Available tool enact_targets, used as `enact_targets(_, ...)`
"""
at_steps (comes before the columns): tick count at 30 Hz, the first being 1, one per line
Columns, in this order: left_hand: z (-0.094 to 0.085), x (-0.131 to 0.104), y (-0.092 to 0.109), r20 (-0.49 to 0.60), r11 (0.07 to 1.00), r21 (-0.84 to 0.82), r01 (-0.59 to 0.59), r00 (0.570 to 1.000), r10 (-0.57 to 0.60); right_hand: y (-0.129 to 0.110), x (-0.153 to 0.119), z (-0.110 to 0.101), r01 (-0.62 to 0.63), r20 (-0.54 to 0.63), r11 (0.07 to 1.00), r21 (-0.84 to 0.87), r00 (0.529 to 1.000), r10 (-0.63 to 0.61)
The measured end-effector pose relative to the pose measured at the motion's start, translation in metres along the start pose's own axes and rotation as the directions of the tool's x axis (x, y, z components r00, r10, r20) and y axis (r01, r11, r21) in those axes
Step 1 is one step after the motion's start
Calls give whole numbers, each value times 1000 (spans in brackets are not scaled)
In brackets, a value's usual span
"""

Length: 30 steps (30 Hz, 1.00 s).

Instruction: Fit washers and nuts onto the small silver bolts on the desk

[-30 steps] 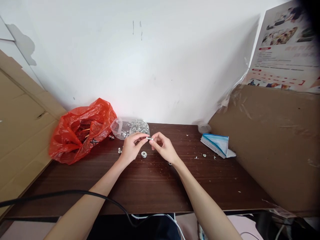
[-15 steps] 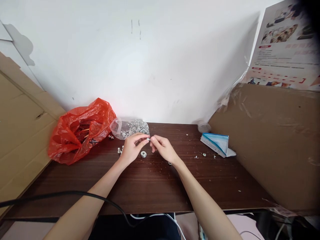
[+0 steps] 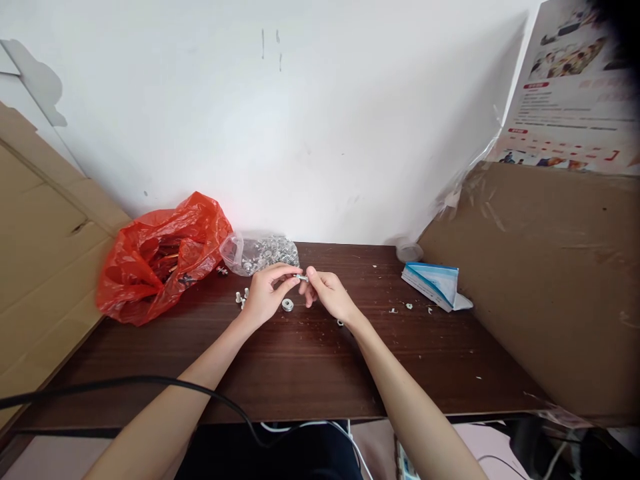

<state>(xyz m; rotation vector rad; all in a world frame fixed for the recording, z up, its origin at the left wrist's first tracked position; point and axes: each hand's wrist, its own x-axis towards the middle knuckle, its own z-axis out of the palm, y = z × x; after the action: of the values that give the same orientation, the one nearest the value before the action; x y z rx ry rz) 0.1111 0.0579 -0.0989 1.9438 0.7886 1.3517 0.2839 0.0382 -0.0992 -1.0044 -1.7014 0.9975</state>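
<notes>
Dark tabletop (image 3: 300, 380), left hand (image 3: 266, 292) fingertip-close to right hand (image 3: 332, 295)

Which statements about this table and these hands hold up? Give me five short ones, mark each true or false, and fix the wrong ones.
1. The left hand pinches a small metal piece. True.
2. The red bag sits to the right of the clear bag. False: it sits to the left.
3. A round metal ring lies on the table. True.
4. The right hand rests on the blue-and-white packet. False: it is by the small metal piece, apart from the packet.
5. A black cable passes in front of the left forearm. True.
</notes>
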Motion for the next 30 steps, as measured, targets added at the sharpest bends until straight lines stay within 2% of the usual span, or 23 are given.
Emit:
enact_targets(6, 0, 1, 0, -25, 1000, 9, -13, 1000, 13, 3, 1, 0, -14, 53, 1000, 16, 999, 14)
enact_targets(10, 1, 0, 1, -9, 999, 15, -28, 1000, 28, 3, 1, -1, -15, 29, 998, 59, 999, 13)
enact_targets(13, 3, 0, 2, 12, 1000, 10, -23, 1000, 23, 1, 0, 0, -62, 27, 993, 97, 998, 60)
enact_targets(16, 3, -1, 2, 1, 1000, 8, -25, 1000, 25, 0, -1, 1, -91, 76, 983, 161, 994, 80)
enact_targets(20, 3, -1, 2, 10, 999, 40, -32, 999, 31, -1, -2, 1, -108, 60, 986, 125, 993, 102)
enact_targets(24, 2, -1, 3, -1, 999, 35, -31, 1000, 31, -1, -2, 0, -88, 105, 987, 137, 992, 74)
enact_targets(30, 3, -1, 4, 5, 999, 46, -24, 1000, 24, -2, -1, -1, -105, 81, 979, 175, 992, 92)
